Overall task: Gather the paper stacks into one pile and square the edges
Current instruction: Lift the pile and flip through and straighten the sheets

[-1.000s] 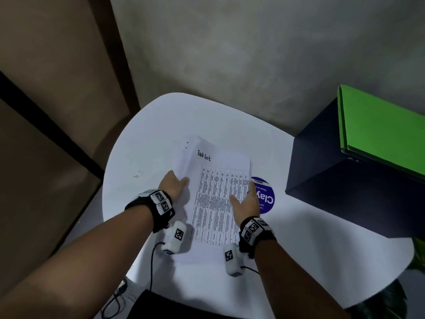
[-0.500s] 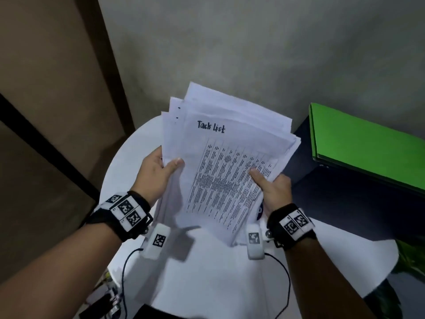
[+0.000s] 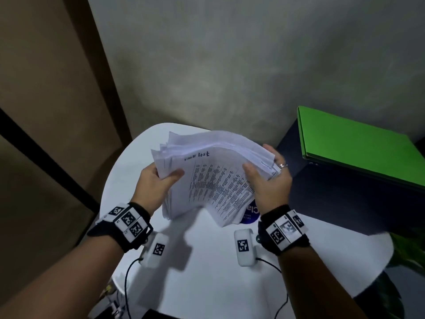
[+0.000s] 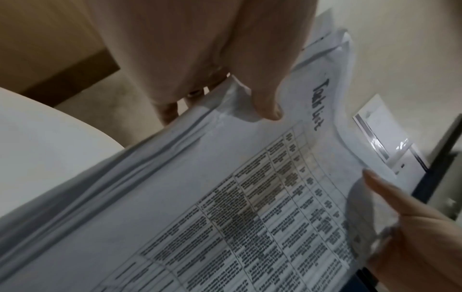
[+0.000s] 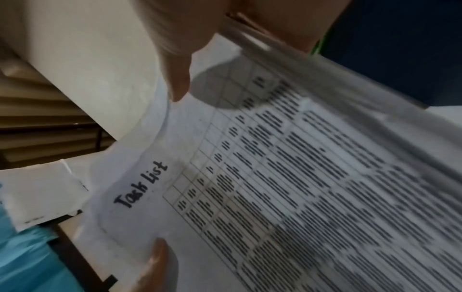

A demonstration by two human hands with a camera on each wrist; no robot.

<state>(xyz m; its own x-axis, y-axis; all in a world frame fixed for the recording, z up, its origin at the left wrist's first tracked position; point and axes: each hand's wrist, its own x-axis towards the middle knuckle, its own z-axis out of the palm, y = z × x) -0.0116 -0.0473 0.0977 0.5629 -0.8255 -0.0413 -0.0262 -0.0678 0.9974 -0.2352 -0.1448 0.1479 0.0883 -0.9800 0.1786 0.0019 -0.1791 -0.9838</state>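
Note:
One uneven pile of white paper [image 3: 213, 178] is lifted off the round white table [image 3: 207, 279], its top sheet a printed table headed "Task list" [image 4: 318, 106]. My left hand [image 3: 158, 180] grips the pile's left edge, thumb on top [image 4: 267, 110] and fingers underneath. My right hand [image 3: 266, 178] grips the right edge, thumb on the printed sheet [image 5: 178, 87] and fingers behind the pile. The sheets bend upward in the middle and their far edges are fanned and out of line. The lower corner hangs just above the table.
A dark blue box [image 3: 340, 192] stands at the right of the table with a green folder [image 3: 358, 143] on top. A round blue sticker [image 3: 249, 212] lies on the table under the pile. A grey wall stands behind; a brown panel is on the left.
The pile went from lying flat on the table to being lifted in both hands. It has since tipped away from me and bowed, and both hands have shifted further up its sides.

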